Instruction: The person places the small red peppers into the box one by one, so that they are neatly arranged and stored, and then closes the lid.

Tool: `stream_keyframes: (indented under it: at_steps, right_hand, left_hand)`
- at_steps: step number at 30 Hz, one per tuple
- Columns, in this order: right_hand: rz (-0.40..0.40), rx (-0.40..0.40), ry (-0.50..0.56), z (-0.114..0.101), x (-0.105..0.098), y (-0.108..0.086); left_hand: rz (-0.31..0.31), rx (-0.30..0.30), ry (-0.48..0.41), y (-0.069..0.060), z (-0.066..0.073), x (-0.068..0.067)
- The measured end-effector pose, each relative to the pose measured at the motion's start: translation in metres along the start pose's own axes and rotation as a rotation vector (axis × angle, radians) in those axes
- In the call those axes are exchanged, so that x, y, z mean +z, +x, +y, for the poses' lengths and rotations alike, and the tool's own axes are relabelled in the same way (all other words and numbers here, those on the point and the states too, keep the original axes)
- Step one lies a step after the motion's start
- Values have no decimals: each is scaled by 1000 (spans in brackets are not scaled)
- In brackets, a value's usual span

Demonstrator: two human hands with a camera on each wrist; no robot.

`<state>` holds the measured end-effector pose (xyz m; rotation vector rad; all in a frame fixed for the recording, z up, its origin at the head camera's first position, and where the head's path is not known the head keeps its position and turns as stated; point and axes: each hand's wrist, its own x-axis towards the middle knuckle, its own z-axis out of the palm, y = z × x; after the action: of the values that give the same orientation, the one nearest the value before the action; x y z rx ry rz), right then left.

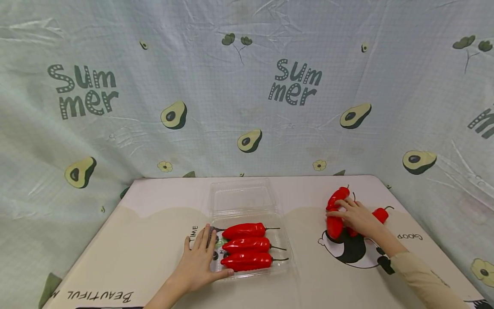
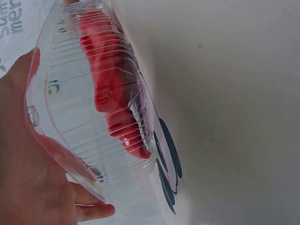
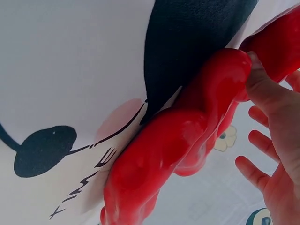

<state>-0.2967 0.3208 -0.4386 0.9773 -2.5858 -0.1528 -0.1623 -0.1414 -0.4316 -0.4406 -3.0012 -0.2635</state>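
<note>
- Three red peppers (image 1: pixel 247 246) lie side by side in a clear tray (image 1: pixel 284 236), stems pointing right; the lid (image 1: pixel 242 195) lies open beyond it on the tabletop (image 1: pixel 146 244).
- On the right we see a loose heap of red peppers (image 1: pixel 334 226), partly hidden, so we cannot count them surely.
- Our left hand (image 1: pixel 196 262) spreads its fingers at the tray's left side, thumb by the near edge, clamped on nothing.
- Our right hand (image 1: pixel 362 217) reaches over the heap, thumb against a pepper, the other fingers apart; we cannot tell whether the grip pinches anything.
- We judge the peppers light and fairly firm, their glossy skins slippery, so the thick middle makes a surer hold than the thin stem.
- The tray looks thin and likely to flex; we should steady it gently by its rim.
</note>
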Motion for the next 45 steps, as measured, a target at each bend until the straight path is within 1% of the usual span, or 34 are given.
stream_keyframes:
  at_steps: [7,12,15,19,24,26,28,32,35,41,45]
  right_hand:
    - [26,-30,19,-4,-4,3]
    - [-13,-17,33,-9,-6,5]
    - [-28,-16,23,-11,-6,6]
    - [-12,-25,2,-13,-4,6]
    - [33,-45,-21,-14,-2,7]
    - [36,-50,-23,-14,-1,7]
    - [23,-42,-17,-15,0,8]
    - [-40,0,12,-19,-2,9]
    - [-62,22,35,-23,-4,9]
    - [-22,50,81,-31,-6,9]
    - [-21,79,106,-37,-7,9]
  left_hand:
    - [5,1,-3,-1,0,0]
    - [8,1,-2,-1,1,-1]
    - [10,5,8,-1,0,-1]
    - [16,11,14,-1,0,0]
    - [23,15,7,-1,0,0]
    - [23,15,6,-1,0,0]
    - [21,14,6,-1,0,0]
    - [19,15,8,-2,-1,0]
    - [18,14,9,-2,-1,0]
    - [9,8,8,-1,-2,0]
    - [12,10,14,-1,-3,1]
